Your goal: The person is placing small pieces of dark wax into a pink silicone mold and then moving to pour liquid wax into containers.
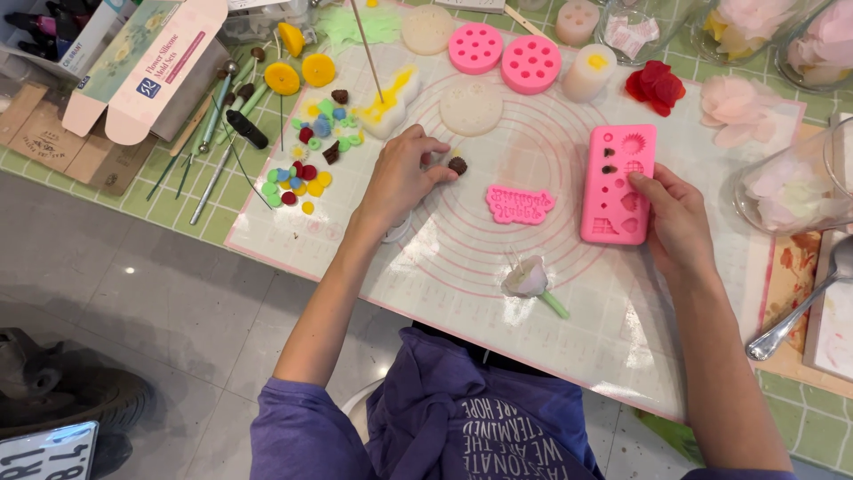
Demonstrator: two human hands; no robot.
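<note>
Grey glossy tile floor [178, 302] reflected small ceiling-light spots. Table [191, 209] carried a green grid cutting mat, with a translucent pink-lined work mat [462, 267] over it. Dark tyre [62, 396] sat at the lower left, on the floor.

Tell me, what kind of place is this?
Probably a home craft table for making little moulded flowers. The right hand rests on a pink mould, the left hand holds a small brown piece, and tiny coloured shapes lie on a mat.
</note>
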